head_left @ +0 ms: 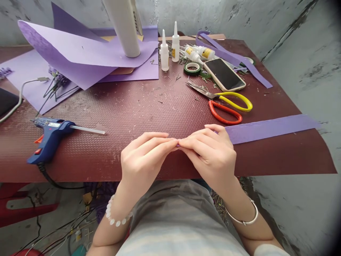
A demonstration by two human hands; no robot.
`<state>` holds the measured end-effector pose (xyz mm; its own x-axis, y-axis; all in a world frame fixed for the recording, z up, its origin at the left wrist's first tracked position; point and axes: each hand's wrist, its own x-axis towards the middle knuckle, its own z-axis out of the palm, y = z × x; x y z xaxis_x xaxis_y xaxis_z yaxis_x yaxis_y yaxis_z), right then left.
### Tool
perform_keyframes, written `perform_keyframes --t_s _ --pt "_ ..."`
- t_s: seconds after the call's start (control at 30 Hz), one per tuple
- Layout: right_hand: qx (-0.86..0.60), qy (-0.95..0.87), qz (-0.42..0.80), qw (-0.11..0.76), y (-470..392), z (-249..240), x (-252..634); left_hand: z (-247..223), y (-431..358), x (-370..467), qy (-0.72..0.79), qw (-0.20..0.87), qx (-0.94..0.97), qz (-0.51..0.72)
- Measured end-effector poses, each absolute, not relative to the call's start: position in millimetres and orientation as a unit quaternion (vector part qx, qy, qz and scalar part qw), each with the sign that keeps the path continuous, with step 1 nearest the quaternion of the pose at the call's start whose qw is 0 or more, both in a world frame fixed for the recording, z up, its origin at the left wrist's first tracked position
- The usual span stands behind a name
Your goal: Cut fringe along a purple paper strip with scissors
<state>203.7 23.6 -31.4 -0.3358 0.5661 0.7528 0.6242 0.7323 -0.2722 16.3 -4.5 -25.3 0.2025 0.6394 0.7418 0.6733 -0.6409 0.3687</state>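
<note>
A long purple paper strip (269, 129) lies along the right front of the table and runs in under my right hand (213, 151). The fingers of that hand are pinched, and a tiny bit of purple shows at their tips. Against them press the closed fingertips of my left hand (145, 156), thumb and forefinger on the same purple bit. Most of what is between the fingers is hidden by the hands. Just beyond my right hand lie scissors (210, 94) with one yellow and one red handle.
A blue glue gun (53, 137) with a glue stick lies at left. Behind are purple sheets (87, 53) under a white cylinder (124, 28), upright glue bottles (164, 57), green tape (192, 68), a phone (225, 75) and curled purple strips (226, 53). The table's front edge is close to my body.
</note>
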Motion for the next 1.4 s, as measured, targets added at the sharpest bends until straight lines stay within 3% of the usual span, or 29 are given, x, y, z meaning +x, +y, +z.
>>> perform_keyframes --t_s 0.3,0.53,0.73,0.9,1.07,1.4 --pt "-0.375 -0.814 -0.007 0.443 23.1 -29.8 207.4 -26.3 -5.6 15.0 -0.440 0.044 -0.768 -0.463" --pt "-0.423 -0.749 -0.028 0.508 24.0 -23.3 219.3 -28.2 -3.2 8.3 -0.475 0.065 -0.732 -0.483" --pt "-0.327 -0.829 0.005 0.453 23.3 -24.0 208.9 -24.8 -6.9 12.9 -0.465 0.033 -0.733 -0.495" --pt "-0.341 -0.825 -0.006 0.451 22.7 -25.2 204.4 -25.1 -11.1 13.1 -0.446 -0.020 -0.737 -0.507" --pt "-0.342 -0.829 -0.022 0.441 22.6 -24.0 202.7 -26.8 -9.5 11.6 -0.475 0.095 -0.728 -0.484" --pt "-0.355 -0.831 -0.024 0.429 26.1 -23.8 209.5 -25.1 -5.7 16.7 -0.447 0.097 -0.768 -0.449"
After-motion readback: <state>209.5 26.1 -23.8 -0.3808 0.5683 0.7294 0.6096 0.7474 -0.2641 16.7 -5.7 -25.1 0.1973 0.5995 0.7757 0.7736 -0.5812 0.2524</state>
